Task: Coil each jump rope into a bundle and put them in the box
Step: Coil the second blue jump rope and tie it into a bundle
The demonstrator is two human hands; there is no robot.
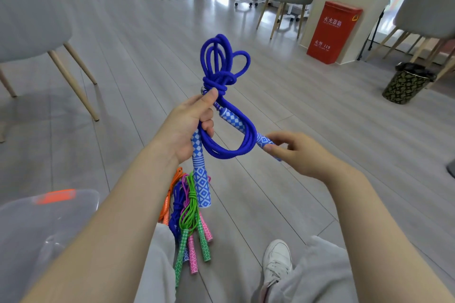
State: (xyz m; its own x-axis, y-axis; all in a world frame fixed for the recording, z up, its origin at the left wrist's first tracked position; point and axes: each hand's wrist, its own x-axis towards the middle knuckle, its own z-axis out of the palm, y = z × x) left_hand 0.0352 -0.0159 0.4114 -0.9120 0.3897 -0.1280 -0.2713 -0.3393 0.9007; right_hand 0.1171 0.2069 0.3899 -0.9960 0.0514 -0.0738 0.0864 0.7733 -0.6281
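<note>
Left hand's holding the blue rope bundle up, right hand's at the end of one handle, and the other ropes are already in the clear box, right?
Not quite. The head view shows the other ropes lying on the floor beside the clear box, not in it. The rest holds: the left hand grips the blue rope bundle, and the right hand pinches the end of one handle.

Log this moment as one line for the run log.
step: coiling blue jump rope | left hand: grips bundle | right hand: pinches handle end | other ropes: floor

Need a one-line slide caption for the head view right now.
Left hand grips the knotted blue jump rope while right hand pinches one patterned handle; bundled ropes lie on the floor below.
</note>
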